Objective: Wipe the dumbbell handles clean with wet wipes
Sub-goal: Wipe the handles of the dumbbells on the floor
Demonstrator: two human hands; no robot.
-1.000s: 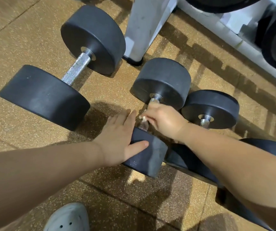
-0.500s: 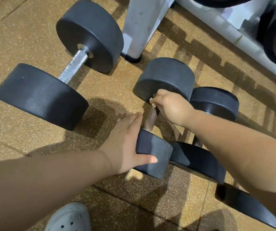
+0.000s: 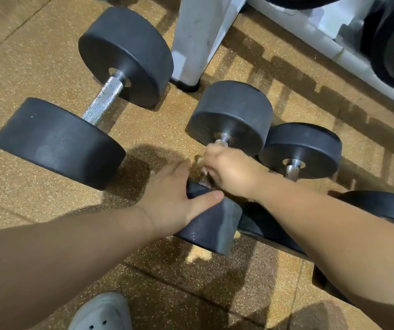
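A speckled tan rubber floor (image 3: 48, 55) is seen under both hands, with a white metal rack post (image 3: 200, 36) standing beyond them. The small black round-headed dumbbell (image 3: 231, 115) is steadied at its near head by the left hand (image 3: 174, 198), fingers spread flat and thumb pressed on the rubber, while its metal handle is enclosed by the right hand (image 3: 231, 172), closed around it. A larger black dumbbell with a knurled steel handle (image 3: 103, 101) is left lying to the left of the hands, and a second small black dumbbell (image 3: 300, 148) just beside the right hand.
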